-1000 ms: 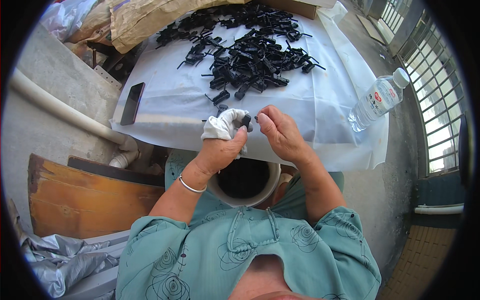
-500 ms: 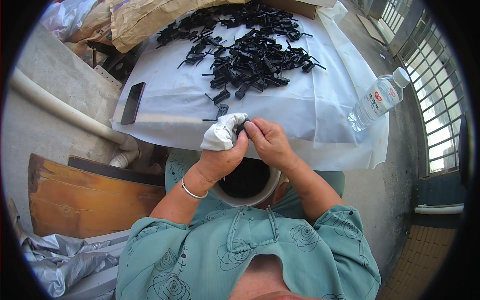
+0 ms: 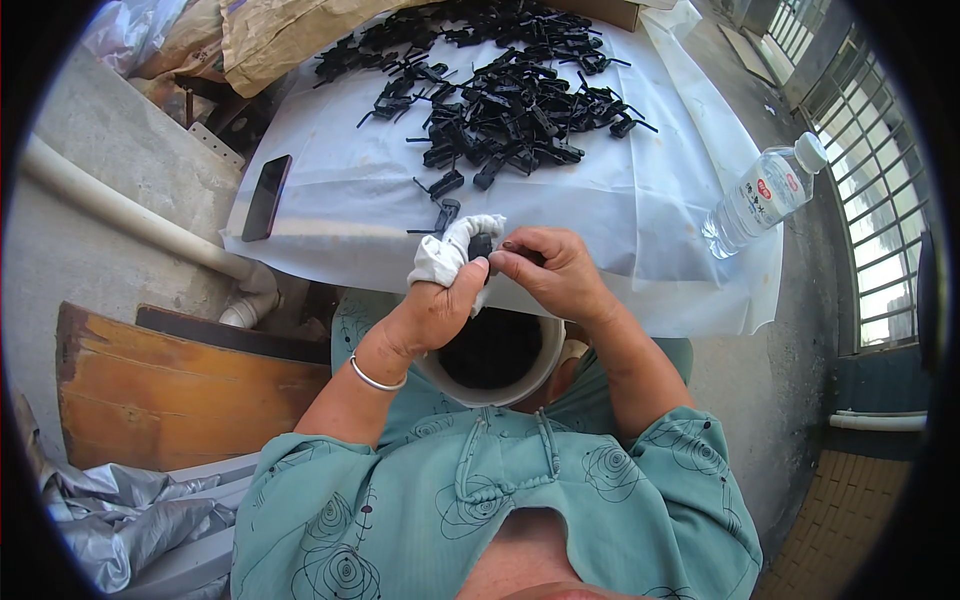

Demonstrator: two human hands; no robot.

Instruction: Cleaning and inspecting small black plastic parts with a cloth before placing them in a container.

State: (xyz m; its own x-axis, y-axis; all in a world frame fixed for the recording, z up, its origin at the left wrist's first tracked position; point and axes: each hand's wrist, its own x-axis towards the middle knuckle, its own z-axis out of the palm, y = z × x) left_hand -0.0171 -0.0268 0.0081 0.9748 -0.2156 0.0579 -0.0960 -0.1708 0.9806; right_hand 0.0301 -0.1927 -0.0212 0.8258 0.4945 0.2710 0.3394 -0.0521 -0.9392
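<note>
My left hand (image 3: 440, 290), with a white cloth (image 3: 440, 257) over its fingers, is closed on a small black plastic part (image 3: 481, 248). Close beside it, my right hand (image 3: 555, 270) has thumb and index finger pinched at the part's right side; whatever sits in that pinch is too small to make out. Just beyond the cloth, a single black part (image 3: 447, 213) lies on the white sheet. Farther back spreads a large heap of similar black parts (image 3: 510, 115), with thin stems poking out. Below my hands, between my knees, stands a white bucket (image 3: 548, 368) with a dark inside.
The table is covered with a white plastic sheet (image 3: 330, 200). A dark phone (image 3: 266, 197) lies at its left edge, a clear water bottle (image 3: 750, 205) at its right. Brown paper (image 3: 290, 40) and a cardboard box (image 3: 605, 12) are at the back. A wooden board (image 3: 180, 390) leans at left.
My right hand has drawn slightly up and right, apart from the left. The black part in my left hand shows more now, and the white cloth has shifted upward.
</note>
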